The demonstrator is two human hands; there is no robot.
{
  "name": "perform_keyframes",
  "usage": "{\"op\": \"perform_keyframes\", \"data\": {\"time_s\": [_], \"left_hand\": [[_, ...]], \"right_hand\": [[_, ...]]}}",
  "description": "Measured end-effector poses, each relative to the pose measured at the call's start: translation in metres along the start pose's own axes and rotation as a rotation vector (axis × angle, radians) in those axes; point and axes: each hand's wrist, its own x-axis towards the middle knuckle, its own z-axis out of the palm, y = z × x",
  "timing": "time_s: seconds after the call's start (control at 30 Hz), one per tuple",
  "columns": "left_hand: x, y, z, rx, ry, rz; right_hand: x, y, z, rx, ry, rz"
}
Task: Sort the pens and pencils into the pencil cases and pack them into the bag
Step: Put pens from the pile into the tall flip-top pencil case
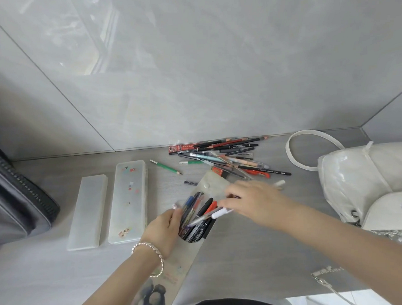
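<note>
A flat translucent pouch case (177, 266) lies diagonally in front of me, its flap (211, 182) open and several pens (196, 219) sticking out of its mouth. My left hand (163, 230) grips the pouch's mouth at the left side. My right hand (255, 203) pinches a white-tipped pen (217, 214) over the pouch opening. A loose pile of pens and pencils (228, 158) lies at the back. A green pencil (166, 167) lies apart from it. Two frosted hard pencil cases (87, 212) (128, 201) lie shut on the left. The white bag (367, 182) sits at the right.
A grey wall rises right behind the pile. A dark grey bag (15, 202) stands at the left edge. A small dark pen cap or stub (191, 182) lies beside the flap. The white bag's strap (308, 143) and chain (325, 278) trail on the table.
</note>
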Motion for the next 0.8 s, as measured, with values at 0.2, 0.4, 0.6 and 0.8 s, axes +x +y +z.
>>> {"op": "perform_keyframes", "data": {"time_s": [0.2, 0.4, 0.6, 0.8], "left_hand": [[-0.013, 0.017, 0.003, -0.07, -0.032, 0.115], [-0.014, 0.017, -0.003, -0.134, 0.053, 0.085], [-0.015, 0.022, 0.0, -0.098, 0.049, 0.102], [-0.02, 0.029, 0.002, -0.081, 0.087, 0.133]], "right_hand": [[0.037, -0.034, 0.002, 0.066, 0.048, -0.104], [0.031, -0.03, -0.02, 0.52, 0.656, 0.159], [0.035, -0.036, -0.039, 1.217, 0.889, 0.683], [0.035, -0.054, -0.008, 1.31, 0.669, 0.784]]}}
